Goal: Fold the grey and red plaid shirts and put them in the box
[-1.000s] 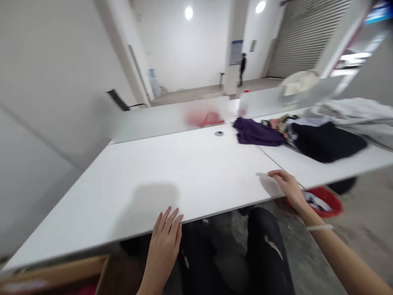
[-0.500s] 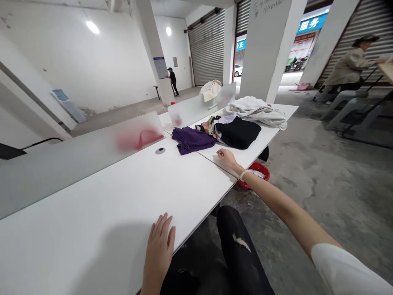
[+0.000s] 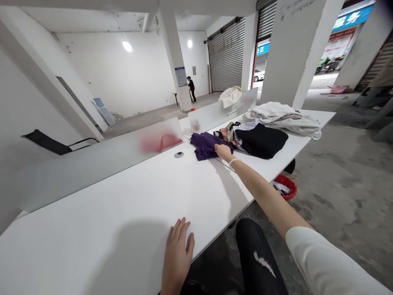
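My left hand (image 3: pixel 178 250) lies flat and open on the near edge of the white table (image 3: pixel 123 213), fingers stretched out. My right arm reaches far across, and my right hand (image 3: pixel 223 151) rests on the near edge of a crumpled purple garment (image 3: pixel 205 144). Its fingers curl down onto the cloth; whether they grip it is unclear. Right of the purple garment lie a patterned piece (image 3: pixel 226 132), a black garment (image 3: pixel 261 141) and a pale grey heap (image 3: pixel 284 118).
A frosted divider panel (image 3: pixel 92 164) runs along the table's far side, with something red blurred behind it. A red basin (image 3: pixel 284 187) with cloth stands on the concrete floor under the table's right end. A person stands far back by a pillar (image 3: pixel 190 87). A black chair (image 3: pixel 49 142) is at left.
My right hand has moved away from the table's front edge, further out to the purple garment. My left hand stays flat near the edge. The view has swung right.
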The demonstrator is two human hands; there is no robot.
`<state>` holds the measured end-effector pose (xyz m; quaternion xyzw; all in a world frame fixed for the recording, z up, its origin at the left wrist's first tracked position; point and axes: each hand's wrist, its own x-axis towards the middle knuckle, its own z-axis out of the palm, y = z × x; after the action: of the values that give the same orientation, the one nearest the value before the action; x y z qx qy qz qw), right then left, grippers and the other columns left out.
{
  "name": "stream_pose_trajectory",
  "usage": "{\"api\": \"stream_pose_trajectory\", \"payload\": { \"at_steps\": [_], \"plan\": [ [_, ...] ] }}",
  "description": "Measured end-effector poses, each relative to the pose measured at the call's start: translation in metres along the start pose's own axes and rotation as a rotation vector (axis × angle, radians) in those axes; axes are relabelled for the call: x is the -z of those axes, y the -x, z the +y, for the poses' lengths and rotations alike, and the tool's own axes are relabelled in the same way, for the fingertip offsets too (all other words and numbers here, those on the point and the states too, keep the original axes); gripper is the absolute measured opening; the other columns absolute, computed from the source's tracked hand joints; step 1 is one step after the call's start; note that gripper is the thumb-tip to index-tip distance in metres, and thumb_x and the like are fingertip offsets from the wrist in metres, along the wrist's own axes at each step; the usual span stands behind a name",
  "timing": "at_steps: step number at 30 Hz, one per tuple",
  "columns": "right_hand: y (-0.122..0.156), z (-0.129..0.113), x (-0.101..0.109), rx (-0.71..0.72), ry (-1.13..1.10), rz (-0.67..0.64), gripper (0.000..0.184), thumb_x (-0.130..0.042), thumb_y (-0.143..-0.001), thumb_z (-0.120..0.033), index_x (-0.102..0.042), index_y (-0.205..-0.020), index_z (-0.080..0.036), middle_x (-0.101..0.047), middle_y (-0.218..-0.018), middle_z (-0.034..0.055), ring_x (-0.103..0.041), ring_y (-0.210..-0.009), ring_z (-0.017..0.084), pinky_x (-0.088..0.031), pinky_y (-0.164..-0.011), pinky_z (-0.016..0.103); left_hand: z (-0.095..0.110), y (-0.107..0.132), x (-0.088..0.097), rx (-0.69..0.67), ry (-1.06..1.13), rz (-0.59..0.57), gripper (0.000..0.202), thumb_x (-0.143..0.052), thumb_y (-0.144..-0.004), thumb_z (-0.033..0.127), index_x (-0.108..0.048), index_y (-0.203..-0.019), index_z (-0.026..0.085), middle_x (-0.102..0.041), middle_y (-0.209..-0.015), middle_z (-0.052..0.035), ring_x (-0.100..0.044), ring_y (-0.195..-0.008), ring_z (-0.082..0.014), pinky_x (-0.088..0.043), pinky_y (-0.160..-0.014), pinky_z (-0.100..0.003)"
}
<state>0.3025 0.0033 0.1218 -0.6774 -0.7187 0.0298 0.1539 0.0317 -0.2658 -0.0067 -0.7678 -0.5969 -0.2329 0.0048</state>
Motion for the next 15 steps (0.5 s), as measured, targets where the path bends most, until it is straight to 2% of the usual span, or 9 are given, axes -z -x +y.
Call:
{"api": "stream_pose_trajectory", "payload": {
  "at_steps": [3, 6, 9, 11, 13, 15],
  "plan": [
    [-0.001, -0.033, 0.016, 0.114, -0.004, 0.069, 0.018, -0.048, -0.094, -0.023, -0.062, -0.102, -0.015, -0.067, -0.099, 0.0114, -0.061, -0.094, 0.022, -0.042, -0.076, 0.028, 0.001, -0.001, 0.0, -0.003, 0.004, -0.006, 0.034, -0.039, -0.093, 0.03, -0.059, -0.118, 0.02, -0.058, -0.131, -0.0075, -0.047, -0.128, -0.0233, -0.039, -0.107, -0.049],
    [0.005, -0.081, 0.045, 0.272, -0.05, 0.176, 0.017, -0.046, -0.095, -0.03, -0.059, -0.1, -0.02, -0.067, -0.097, 0.0057, -0.059, -0.093, 0.02, -0.038, -0.074, 0.025, 0.002, 0.0, 0.001, -0.02, 0.002, 0.001, 0.034, -0.039, -0.093, 0.03, -0.058, -0.119, 0.019, -0.058, -0.131, -0.008, -0.047, -0.128, -0.023, -0.038, -0.108, -0.049],
    [0.023, -0.127, 0.081, 0.54, -0.274, 0.434, 0.02, -0.045, -0.097, -0.035, -0.056, -0.093, -0.02, -0.062, -0.082, 0.0, -0.057, -0.08, 0.016, -0.037, -0.07, 0.023, 0.003, 0.0, 0.002, -0.039, -0.005, 0.017, 0.033, -0.039, -0.093, 0.029, -0.057, -0.119, 0.019, -0.058, -0.131, -0.0077, -0.046, -0.129, -0.0226, -0.038, -0.108, -0.047],
    [0.036, -0.147, 0.104, 0.671, -0.483, 0.631, 0.024, -0.041, -0.098, -0.037, -0.053, -0.09, -0.018, -0.056, -0.074, -0.0023, -0.053, -0.071, 0.013, -0.037, -0.068, 0.023, 0.004, -0.001, 0.004, -0.051, -0.007, 0.022, 0.032, -0.04, -0.093, 0.028, -0.058, -0.118, 0.018, -0.059, -0.131, -0.0076, -0.046, -0.129, -0.022, -0.037, -0.109, -0.046],
    [0.042, -0.157, 0.119, 0.681, -0.634, 0.77, 0.029, -0.036, -0.099, -0.04, -0.051, -0.09, -0.018, -0.053, -0.072, -0.0031, -0.05, -0.068, 0.012, -0.038, -0.068, 0.023, 0.006, -0.002, 0.006, -0.058, 0.003, 0.025, 0.033, -0.04, -0.093, 0.027, -0.057, -0.119, 0.017, -0.058, -0.132, -0.0075, -0.046, -0.129, -0.0216, -0.037, -0.109, -0.046],
    [0.041, -0.157, 0.121, 0.607, -0.673, 0.801, 0.029, -0.033, -0.1, -0.039, -0.051, -0.091, -0.018, -0.054, -0.075, -0.002, -0.052, -0.069, 0.013, -0.04, -0.07, 0.024, 0.01, -0.003, 0.01, -0.056, 0.037, 0.027, 0.034, -0.042, -0.092, 0.028, -0.058, -0.12, 0.017, -0.059, -0.131, -0.0075, -0.048, -0.127, -0.022, -0.036, -0.109, -0.046]
  ]
}}
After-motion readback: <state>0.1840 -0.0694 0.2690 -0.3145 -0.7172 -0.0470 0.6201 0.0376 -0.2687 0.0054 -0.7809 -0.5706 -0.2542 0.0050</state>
